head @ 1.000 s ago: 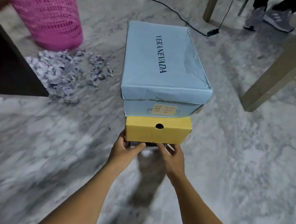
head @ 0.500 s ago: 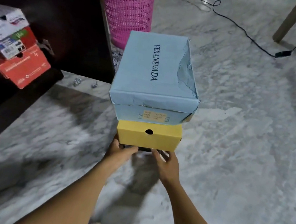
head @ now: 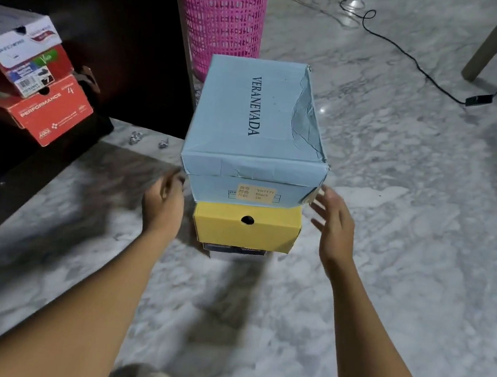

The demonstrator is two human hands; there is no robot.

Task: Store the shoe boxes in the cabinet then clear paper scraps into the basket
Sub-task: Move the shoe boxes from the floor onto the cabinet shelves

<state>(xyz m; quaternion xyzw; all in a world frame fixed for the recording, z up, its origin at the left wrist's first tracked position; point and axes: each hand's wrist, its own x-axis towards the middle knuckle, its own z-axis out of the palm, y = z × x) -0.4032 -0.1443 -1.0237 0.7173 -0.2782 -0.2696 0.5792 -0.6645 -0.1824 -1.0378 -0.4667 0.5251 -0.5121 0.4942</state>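
A marble floor spreads under everything, and the dark cabinet stands left of the light-blue VERANEVADA shoe box. A pink basket sits behind that blue box, beside the cabinet's edge. In the cabinet lie a white shoe box on a red shoe box. The blue box tops a stack, resting on a yellow shoe box, which sits on a dark box barely showing. The right hand hovers right of the stack, fingers spread, apart from it. The blurred left hand is just left of it, loosely curled; contact unclear. Two paper scraps lie left of the blue box.
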